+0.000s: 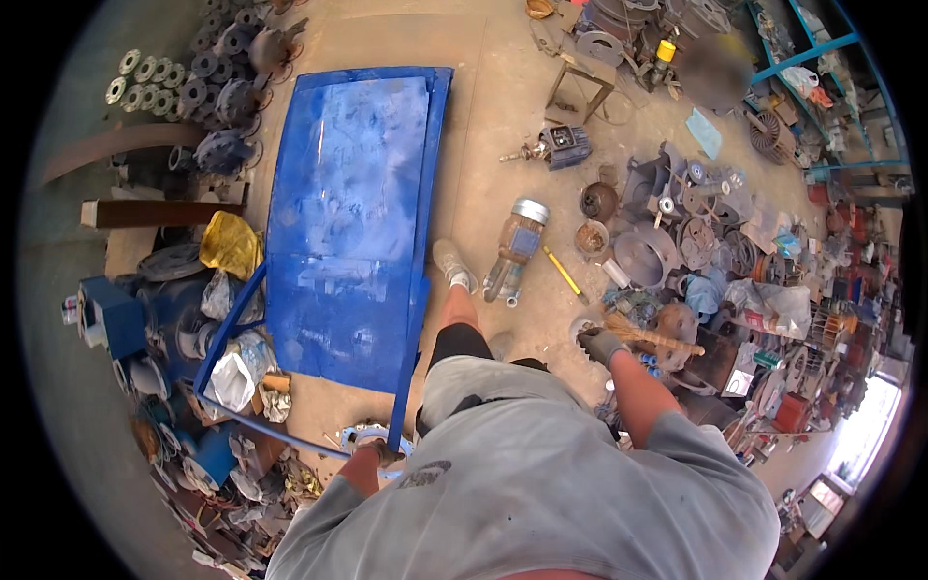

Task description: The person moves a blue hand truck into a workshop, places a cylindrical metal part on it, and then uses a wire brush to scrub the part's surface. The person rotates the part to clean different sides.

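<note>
Left hand (379,450) first: gloved fingers are curling tight around the blue handle bar (290,440) of the flat cart, clenched on it low in the view, just by the person's grey shirt. That bar is running out to the left and bending up along the side of the blue cart deck (348,213), a long scuffed steel platform that is lying flat on the concrete floor (483,126) and stretching away from the person.

Over to the right hand (604,343): gloved too, reaching down beside the right knee, fingers closing around the near end of a rusty threaded shaft (657,338) that is lying across the heap of parts. Grip looks firm, though the fingertips themselves are hidden.

Moving outward, one foot in a pale shoe (452,265) is stepping forward just beside the cart's right edge. Next to it a grey electric motor (517,246) is lying on the floor, with a yellow-handled tool (564,274) just to its right. Far left, rows of grey flanged fittings (184,82) are sitting beyond a yellow bag (232,244).
</note>
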`<state>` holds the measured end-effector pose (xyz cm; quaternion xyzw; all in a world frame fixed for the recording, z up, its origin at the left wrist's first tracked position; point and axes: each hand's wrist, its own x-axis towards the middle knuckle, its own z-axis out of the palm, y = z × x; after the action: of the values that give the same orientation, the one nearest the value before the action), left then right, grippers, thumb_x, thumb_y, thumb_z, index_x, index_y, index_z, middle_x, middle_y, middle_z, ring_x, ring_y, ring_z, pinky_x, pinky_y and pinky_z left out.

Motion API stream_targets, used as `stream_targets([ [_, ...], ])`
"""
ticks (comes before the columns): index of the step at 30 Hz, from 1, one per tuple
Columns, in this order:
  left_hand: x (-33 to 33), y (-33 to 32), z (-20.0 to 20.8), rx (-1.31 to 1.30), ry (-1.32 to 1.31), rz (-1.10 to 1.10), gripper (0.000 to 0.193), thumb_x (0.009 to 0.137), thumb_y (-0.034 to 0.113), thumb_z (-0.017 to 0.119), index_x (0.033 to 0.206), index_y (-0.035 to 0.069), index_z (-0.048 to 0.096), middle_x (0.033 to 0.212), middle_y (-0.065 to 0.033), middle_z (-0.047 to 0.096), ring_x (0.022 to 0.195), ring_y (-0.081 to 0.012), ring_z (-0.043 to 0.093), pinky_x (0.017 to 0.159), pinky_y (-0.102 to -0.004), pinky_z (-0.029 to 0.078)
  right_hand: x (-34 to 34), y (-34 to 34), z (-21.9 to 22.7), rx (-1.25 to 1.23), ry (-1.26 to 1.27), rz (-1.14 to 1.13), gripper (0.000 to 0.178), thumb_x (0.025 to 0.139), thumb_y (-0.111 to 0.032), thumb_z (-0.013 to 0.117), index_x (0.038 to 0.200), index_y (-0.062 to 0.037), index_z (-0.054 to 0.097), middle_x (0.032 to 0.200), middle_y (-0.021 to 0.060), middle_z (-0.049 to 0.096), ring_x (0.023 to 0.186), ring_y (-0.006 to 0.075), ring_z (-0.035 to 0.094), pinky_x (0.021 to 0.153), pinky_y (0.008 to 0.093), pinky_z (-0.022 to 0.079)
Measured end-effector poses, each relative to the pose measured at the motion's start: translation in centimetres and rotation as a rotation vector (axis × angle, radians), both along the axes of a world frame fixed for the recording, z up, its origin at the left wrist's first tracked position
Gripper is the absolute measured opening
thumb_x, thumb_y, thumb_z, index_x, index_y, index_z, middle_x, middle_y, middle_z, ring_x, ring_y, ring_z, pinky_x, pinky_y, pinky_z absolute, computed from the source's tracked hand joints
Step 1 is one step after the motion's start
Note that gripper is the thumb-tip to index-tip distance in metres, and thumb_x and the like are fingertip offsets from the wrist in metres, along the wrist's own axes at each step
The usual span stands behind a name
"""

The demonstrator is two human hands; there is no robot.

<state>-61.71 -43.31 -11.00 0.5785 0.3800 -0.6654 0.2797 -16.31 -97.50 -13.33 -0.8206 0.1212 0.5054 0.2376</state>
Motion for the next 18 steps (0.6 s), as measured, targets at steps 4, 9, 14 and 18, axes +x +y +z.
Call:
stream_targets([
  [4,10.5,3.5,-3.0,0.128,-0.196,0.054,0.071,0.090,0.050,0.087,0.139,0.001,0.073,0.147,-0.0290,0.069,0.140,-0.0378,0.065,0.115,-0.0476,0.052,4.0,0.2,-1.2,-0.008,-0.103,-0.265,0.040,0.105,-0.034,0.070,0.124,-0.0001,0.078,0.098,0.0122,0.079,0.072,0.0231,0.073,0.053,0.0408,0.060],
  [9,31.7,13.4,-4.9,0.362,-0.819,0.073,0.067,0.100,0.047,0.080,0.142,-0.003,0.065,0.123,-0.0257,0.079,0.114,-0.0413,0.077,0.100,-0.0484,0.059,11.9,8.1,0.1,-0.098,-0.230,-0.151,0.042,0.101,-0.037,0.073,0.126,-0.0036,0.080,0.104,0.0122,0.081,0.085,0.0257,0.079,0.064,0.0430,0.065],
  [14,46.5,14.4,4.0,0.238,-1.048,0.644,0.036,0.113,0.029,0.067,0.135,0.000,0.067,0.105,-0.0091,0.079,0.099,-0.0141,0.074,0.088,-0.0306,0.056,17.9,14.9,-8.1,0.161,-0.302,-0.263,0.039,0.101,-0.033,0.076,0.120,0.0011,0.082,0.103,0.0128,0.083,0.090,0.0188,0.078,0.083,0.0335,0.061],
  [18,43.5,10.8,6.8,0.227,-0.867,0.378,0.033,0.115,0.028,0.065,0.131,-0.001,0.069,0.110,-0.0096,0.080,0.103,-0.0167,0.075,0.093,-0.0342,0.058,16.9,18.4,-20.5,0.046,-0.105,-0.248,0.059,0.091,-0.047,0.089,0.126,-0.0005,0.080,0.109,0.0138,0.083,0.100,0.0223,0.078,0.089,0.0363,0.060],
])
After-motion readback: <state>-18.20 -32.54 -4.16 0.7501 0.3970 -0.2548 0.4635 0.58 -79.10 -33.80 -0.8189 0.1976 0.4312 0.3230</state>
